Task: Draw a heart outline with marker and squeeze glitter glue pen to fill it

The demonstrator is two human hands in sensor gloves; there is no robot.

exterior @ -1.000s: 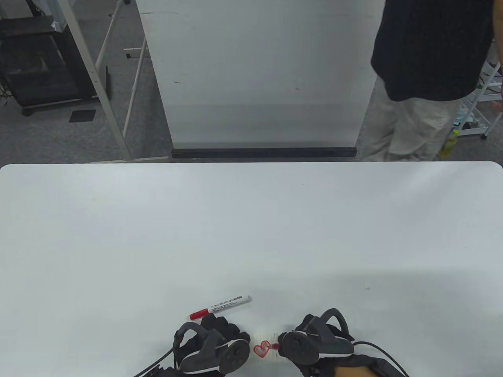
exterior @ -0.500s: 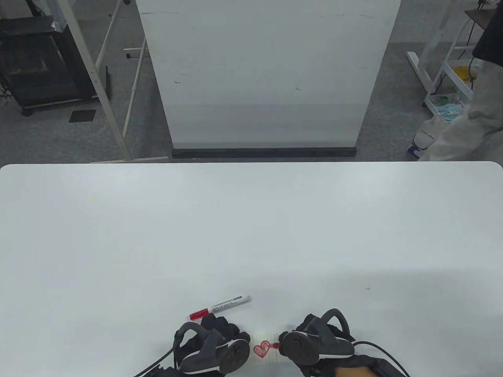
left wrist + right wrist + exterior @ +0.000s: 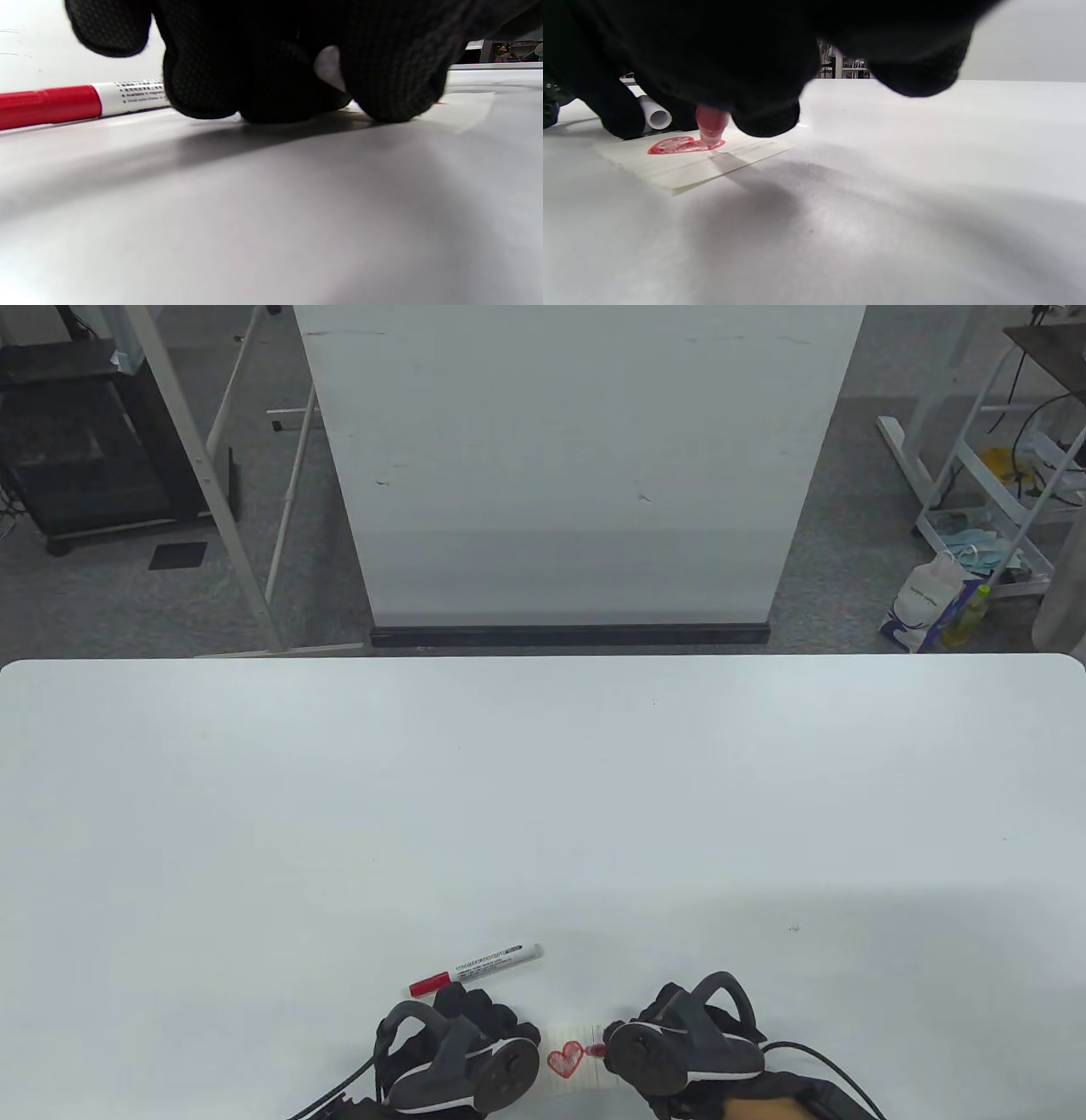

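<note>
A red heart (image 3: pixel 565 1059) is drawn on a small slip of paper (image 3: pixel 585 1032) near the table's front edge. My right hand (image 3: pixel 649 1027) grips the glitter glue pen (image 3: pixel 711 123), whose pinkish tip touches the heart's (image 3: pixel 678 145) right side. My left hand (image 3: pixel 488 1022) sits just left of the paper with its fingers (image 3: pixel 394 84) curled down on the table. They are curled round a small white cap (image 3: pixel 328 67), which shows as a hollow white tube (image 3: pixel 654 115) in the right wrist view. The marker (image 3: pixel 475 970), white with a red cap, lies on the table just behind my left hand.
The white table (image 3: pixel 543 814) stretches far behind and to both sides of the hands. A white board (image 3: pixel 568 466) stands beyond its far edge, with a metal rack (image 3: pixel 993 475) and a bag (image 3: pixel 925 598) on the floor at the right.
The person standing behind the table at the right has walked out of view. Both hands and the pen tip have stayed almost still on the heart.
</note>
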